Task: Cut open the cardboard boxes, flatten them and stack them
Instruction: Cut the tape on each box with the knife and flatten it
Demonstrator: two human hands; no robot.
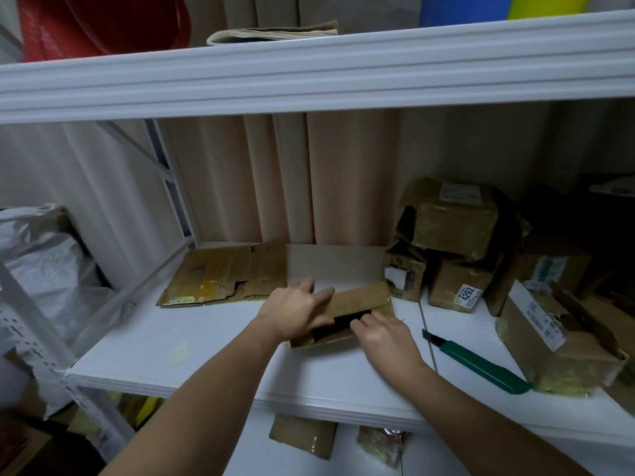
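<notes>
Small cardboard box (357, 304) on shelf (213, 359), between both hands. Left hand (295, 314) fingers curl over its top flap; right hand (385, 338) fingers hook its open front edge. Knife (481, 364) lies right of them.

The only view comes from the camera on my head, looking forward and down into a white shelf (213, 359) at about chest height. It sits close: my forearms enter from the bottom edge and reach toward the middle of the frame, where my left hand (297, 312) and right hand (383, 334) meet at a small cardboard box (360, 300). The wide lens bends the upper shelf rail (309, 77) into a curve across the top. The view faces a beige curtain (275, 180) behind the shelf, taking in stacked boxes (453, 228) at right and a grey bag (44, 255) at left.
</notes>
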